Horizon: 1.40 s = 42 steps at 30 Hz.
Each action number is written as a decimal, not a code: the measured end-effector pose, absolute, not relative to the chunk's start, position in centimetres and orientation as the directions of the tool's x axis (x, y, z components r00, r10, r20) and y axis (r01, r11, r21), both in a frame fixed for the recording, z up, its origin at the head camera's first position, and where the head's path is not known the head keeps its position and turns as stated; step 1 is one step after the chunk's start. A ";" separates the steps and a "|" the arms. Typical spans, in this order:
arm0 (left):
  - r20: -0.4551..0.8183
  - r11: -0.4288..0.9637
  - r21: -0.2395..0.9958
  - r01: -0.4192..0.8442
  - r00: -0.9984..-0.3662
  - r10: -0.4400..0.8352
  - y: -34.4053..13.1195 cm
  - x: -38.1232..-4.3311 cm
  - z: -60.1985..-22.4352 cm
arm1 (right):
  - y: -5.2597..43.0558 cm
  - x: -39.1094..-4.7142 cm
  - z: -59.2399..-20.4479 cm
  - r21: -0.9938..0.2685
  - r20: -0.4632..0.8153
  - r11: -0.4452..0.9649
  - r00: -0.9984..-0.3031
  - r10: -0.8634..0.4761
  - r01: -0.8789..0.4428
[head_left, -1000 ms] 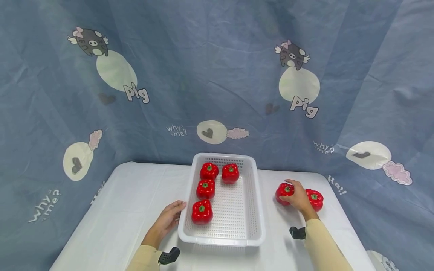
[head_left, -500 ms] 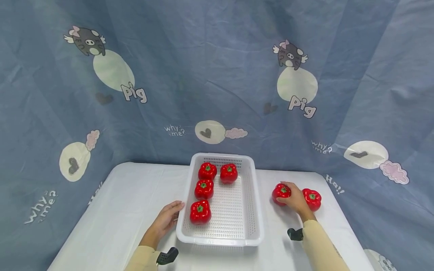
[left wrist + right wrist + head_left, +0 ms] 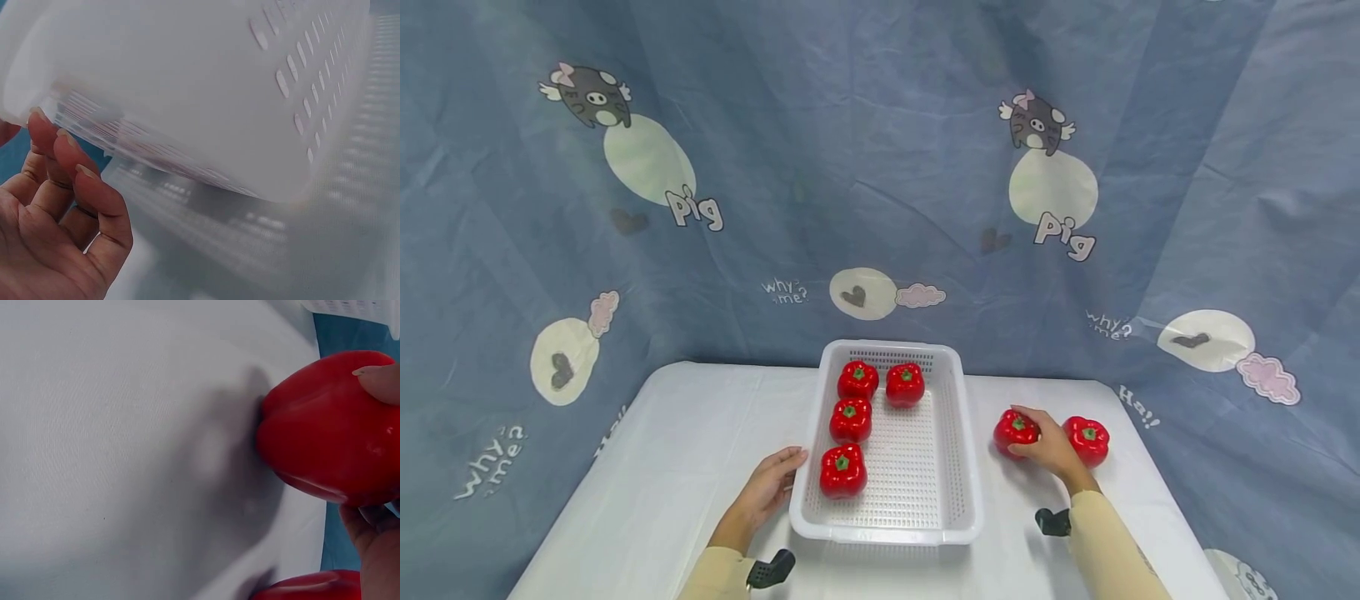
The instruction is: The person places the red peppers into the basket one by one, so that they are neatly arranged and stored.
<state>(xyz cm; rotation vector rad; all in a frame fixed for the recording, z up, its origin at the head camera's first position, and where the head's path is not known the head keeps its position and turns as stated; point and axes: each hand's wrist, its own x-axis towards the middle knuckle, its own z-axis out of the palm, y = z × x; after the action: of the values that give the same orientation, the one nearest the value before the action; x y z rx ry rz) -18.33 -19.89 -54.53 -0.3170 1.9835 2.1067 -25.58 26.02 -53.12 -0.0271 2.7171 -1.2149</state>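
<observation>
In the head view, my left hand (image 3: 767,487) holds the left side of a white perforated plastic basket (image 3: 912,475). Up close in the left wrist view, its curled fingers (image 3: 100,200) sit at the rim, beside the basket wall (image 3: 175,94). My right hand (image 3: 1051,446) grips a red bell pepper (image 3: 1011,432) with a green stem, to the right of the basket. From the right wrist, that bell pepper (image 3: 325,431) shows between thumb and fingers, close over the table with its shadow beside it. Another red bell pepper (image 3: 1086,442) lies just right of the right hand.
Inside the basket are several more red bell peppers, one at the front left (image 3: 843,472) and one at the back right (image 3: 905,385). A white cloth covers the table (image 3: 715,425). Behind it hangs a blue printed curtain (image 3: 880,167).
My right hand has shifted slightly left with the bell pepper in its grip. My left hand stays on the basket, and the whole head view has drifted a little.
</observation>
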 end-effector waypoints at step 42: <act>-0.316 -0.048 0.947 -0.316 -0.949 0.016 -19.9 -18.1 -54.3 | 25.4 -23.7 -49.6 -0.760 -0.162 0.647 -0.983 -0.092 0.065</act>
<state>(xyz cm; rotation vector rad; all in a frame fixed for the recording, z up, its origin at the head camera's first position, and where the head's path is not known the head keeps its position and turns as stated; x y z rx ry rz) -18.13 -19.91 -54.32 -0.3237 1.9924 2.0949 -23.65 25.40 -49.60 -0.0218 2.6791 -1.2468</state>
